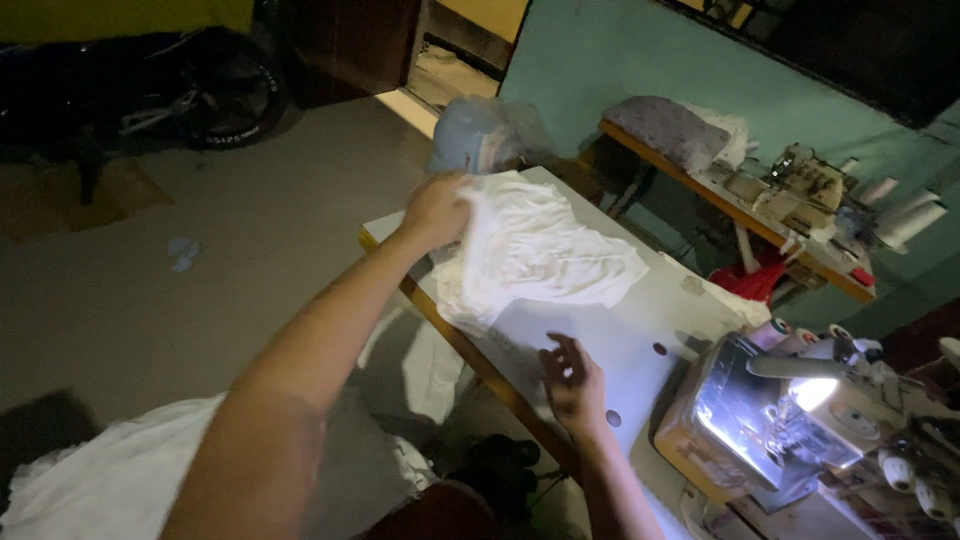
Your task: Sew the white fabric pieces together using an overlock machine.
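Note:
My left hand (437, 210) reaches out to the far end of the white sewing table (640, 335) and grips a crumpled white cloth (540, 255) that lies spread on the tabletop. My right hand (572, 380) hovers over the table's near edge with its fingers apart and nothing in it, a little below the cloth. At the right stands a lit sewing machine (770, 420) with its lamp shining on the needle area.
A pile of white fabric (130, 475) lies at the lower left, by my arm. A plastic-wrapped bundle (485, 135) sits past the table's far end. A second wooden table (740, 205) with another machine and grey cloth lines the teal wall. A motorbike (200, 90) is parked behind.

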